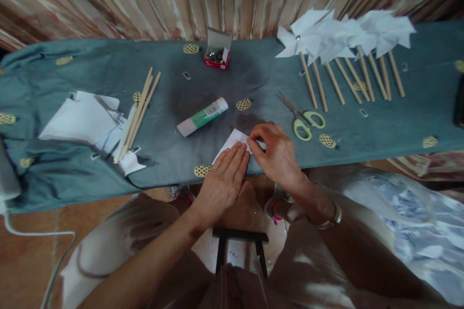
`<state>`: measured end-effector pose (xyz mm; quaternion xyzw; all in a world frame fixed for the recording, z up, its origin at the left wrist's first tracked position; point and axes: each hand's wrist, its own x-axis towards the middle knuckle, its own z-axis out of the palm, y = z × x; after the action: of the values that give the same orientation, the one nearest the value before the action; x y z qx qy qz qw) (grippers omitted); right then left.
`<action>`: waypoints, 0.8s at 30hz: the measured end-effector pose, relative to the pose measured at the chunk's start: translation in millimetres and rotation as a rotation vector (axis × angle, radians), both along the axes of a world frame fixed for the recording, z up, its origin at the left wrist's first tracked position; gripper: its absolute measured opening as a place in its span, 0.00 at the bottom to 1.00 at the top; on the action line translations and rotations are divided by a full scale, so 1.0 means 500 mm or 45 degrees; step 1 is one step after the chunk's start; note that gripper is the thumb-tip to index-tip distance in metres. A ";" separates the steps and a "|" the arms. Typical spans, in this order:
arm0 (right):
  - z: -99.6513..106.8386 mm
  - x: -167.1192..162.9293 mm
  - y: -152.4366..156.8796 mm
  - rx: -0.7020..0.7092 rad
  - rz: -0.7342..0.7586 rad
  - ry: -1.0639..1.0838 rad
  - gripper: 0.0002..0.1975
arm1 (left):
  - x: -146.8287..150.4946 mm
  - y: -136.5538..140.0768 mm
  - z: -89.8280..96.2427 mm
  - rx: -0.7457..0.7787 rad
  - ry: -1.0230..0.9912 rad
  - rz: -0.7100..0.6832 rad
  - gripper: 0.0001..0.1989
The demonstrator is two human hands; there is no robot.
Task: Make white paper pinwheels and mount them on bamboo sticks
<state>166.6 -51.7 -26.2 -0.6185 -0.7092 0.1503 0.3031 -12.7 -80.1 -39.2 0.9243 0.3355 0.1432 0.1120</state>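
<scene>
A small sheet of white paper [232, 140] lies near the front edge of the cloth-covered table. My left hand [226, 171] rests flat on it with the fingers stretched out. At the paper's right side, my right hand [273, 152] pinches its edge between thumb and fingers; part of the paper is hidden under both hands. Just beyond lies a glue stick [203, 117] with a green and white label. Scissors [300, 119] with light green handles lie partly open to the right of my right hand.
Several white paper pinwheels [348, 36] on wooden sticks lie at the back right. An open red box [217, 53] of small metal pieces stands at the back. On the left are loose wooden sticks [141, 108] and white paper pieces [83, 118]. The table cloth [163, 154] is wrinkled.
</scene>
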 end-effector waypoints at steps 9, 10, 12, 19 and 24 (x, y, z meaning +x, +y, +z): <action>-0.018 0.031 -0.032 0.068 0.032 -0.027 0.17 | 0.002 0.003 0.000 0.075 0.002 -0.001 0.25; -0.019 0.036 -0.034 0.075 0.020 -0.029 0.17 | 0.000 0.004 0.000 0.085 0.006 -0.004 0.25; -0.021 0.047 -0.037 0.086 -0.009 -0.033 0.16 | -0.006 0.005 0.001 0.094 0.001 -0.002 0.24; -0.023 0.072 -0.046 0.076 -0.026 -0.014 0.14 | -0.065 0.000 0.004 0.112 -0.024 0.028 0.28; -0.026 0.073 -0.047 0.105 -0.019 -0.027 0.13 | -0.108 -0.008 0.014 0.127 -0.022 0.080 0.29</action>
<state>203.2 -75.1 -39.3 -0.6125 -0.7132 0.1121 0.3218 -66.6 -84.2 -32.1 0.9165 0.3559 0.1712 0.0642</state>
